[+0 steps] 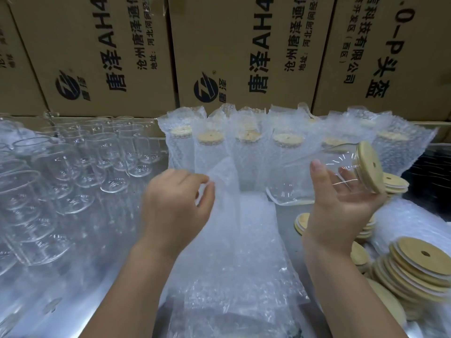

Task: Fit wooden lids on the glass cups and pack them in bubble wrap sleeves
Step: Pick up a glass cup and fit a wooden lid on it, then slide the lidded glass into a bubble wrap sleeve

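Glass cup point(317, 176), head view: it is held in the air above the counter point(288, 220), lying on its side with its base to the left. A wooden lid point(369, 167) is fitted on its mouth at the right end. The right hand point(339, 206) cradles it palm up, thumb against the near wall and fingers spread behind the glass.

The left hand point(175, 203) pinches the upper edge of a bubble wrap sleeve point(224, 191) between thumb and forefinger, the other fingers curled. The sleeve rises from a flat stack of sleeves point(239, 264) on the counter.

Behind stands a row of packed cups point(246, 142), upright in sleeves, lids showing through the wrap. Bare cups point(73, 172) crowd the left of the counter (no lids on them). Loose lids point(419, 267) are heaped at the right. Printed cardboard boxes point(244, 50) form the back wall.
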